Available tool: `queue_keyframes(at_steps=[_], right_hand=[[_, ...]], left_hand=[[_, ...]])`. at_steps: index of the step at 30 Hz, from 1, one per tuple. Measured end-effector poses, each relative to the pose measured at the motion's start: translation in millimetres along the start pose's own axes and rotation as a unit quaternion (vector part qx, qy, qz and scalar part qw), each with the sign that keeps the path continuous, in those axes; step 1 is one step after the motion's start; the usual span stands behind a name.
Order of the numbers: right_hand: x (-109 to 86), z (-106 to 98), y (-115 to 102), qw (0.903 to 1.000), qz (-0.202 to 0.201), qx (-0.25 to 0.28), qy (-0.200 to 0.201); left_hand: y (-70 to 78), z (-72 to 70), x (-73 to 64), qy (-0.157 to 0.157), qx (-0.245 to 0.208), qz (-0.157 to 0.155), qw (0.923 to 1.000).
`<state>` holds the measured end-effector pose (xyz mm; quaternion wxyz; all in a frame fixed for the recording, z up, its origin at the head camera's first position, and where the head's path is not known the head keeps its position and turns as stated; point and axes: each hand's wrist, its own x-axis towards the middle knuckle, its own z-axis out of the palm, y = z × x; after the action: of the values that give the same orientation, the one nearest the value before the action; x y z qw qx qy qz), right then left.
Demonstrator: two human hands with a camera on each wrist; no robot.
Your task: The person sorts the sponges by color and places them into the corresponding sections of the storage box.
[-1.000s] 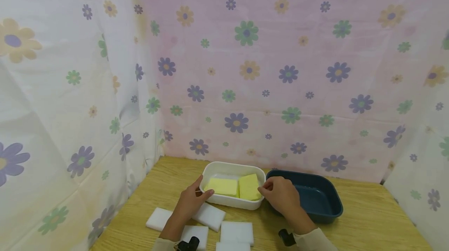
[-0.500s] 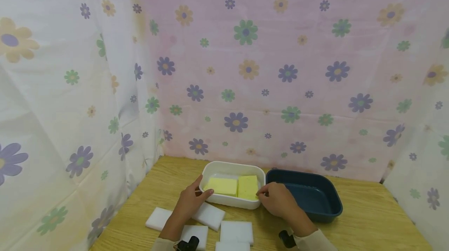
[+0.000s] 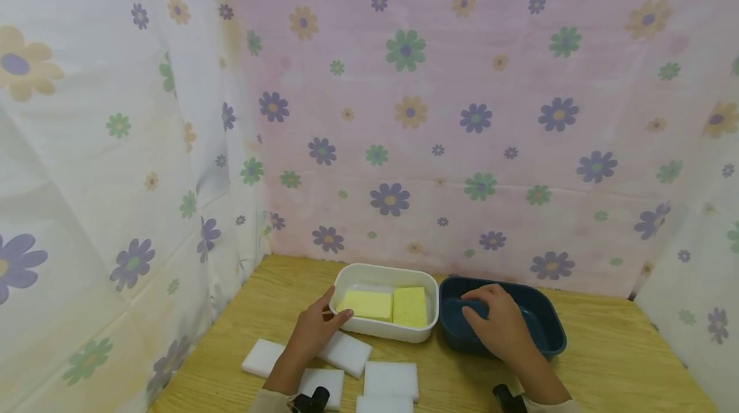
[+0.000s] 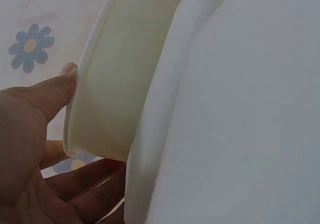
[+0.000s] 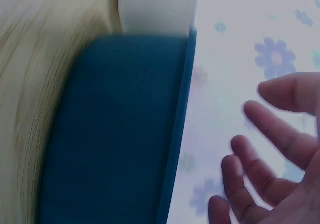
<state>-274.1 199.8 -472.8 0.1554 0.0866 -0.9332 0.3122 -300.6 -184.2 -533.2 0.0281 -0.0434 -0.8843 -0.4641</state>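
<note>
Two yellow sponges lie flat side by side in the white plastic tub. My left hand grips the tub's left front corner, its thumb on the rim and its fingers round the side. In the left wrist view the left hand has its thumb against the rim and its fingers round the end wall. My right hand is over the dark blue tub, fingers spread and holding nothing. From the right wrist view, the right hand appears above that tub's rim, fingers apart.
Several white sponge blocks lie on the wooden table in front of the white tub, some partly hidden by the left forearm. Both tubs stand next to each other. Flower-patterned cloth hangs behind and at both sides.
The right hand has let go of the right yellow sponge, which now lies straighter, and moved right over the dark blue tub. The left hand has stayed on the white tub.
</note>
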Motion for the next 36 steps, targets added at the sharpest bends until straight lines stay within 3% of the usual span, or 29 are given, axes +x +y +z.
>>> queue_keyframes(at_steps=[6,8,10,13,16,19,22,25,36], right_hand=[[-14.8,-28,33,0.9912,-0.046,0.005,0.124],[-18.6,-36,46,0.9862,-0.033,0.003,0.162],[-22.2,-43,59,0.9848,-0.001,0.006,0.173],[-27.4,-52,77,0.9897,0.062,0.028,0.126],[-31.2,-54,94,0.9884,0.131,0.07,0.033],[-32.7,-53,107,0.9695,0.204,0.127,-0.05],[-33.4,-51,116,0.9488,0.252,0.17,-0.087],[-35.0,-48,120,0.9422,0.258,0.19,-0.097],[-37.6,-45,126,0.9498,0.239,0.158,-0.126]], left_hand=[[0.2,-0.2,0.1,0.0,-0.002,-0.001,1.0],[1.4,-0.7,0.4,-0.001,-0.002,-0.001,1.0],[2.1,-0.6,0.7,0.0,-0.002,-0.003,1.0],[2.4,-0.5,1.0,0.002,-0.001,-0.005,1.0],[1.8,0.1,0.8,0.004,-0.003,-0.009,0.9999],[1.0,0.1,0.4,0.005,-0.002,-0.011,0.9999],[0.9,-0.3,-0.7,0.004,-0.002,-0.016,0.9999],[1.2,-1.6,-2.0,0.002,-0.001,-0.015,0.9999],[-0.6,-0.1,2.5,-0.003,0.006,-0.013,0.9999]])
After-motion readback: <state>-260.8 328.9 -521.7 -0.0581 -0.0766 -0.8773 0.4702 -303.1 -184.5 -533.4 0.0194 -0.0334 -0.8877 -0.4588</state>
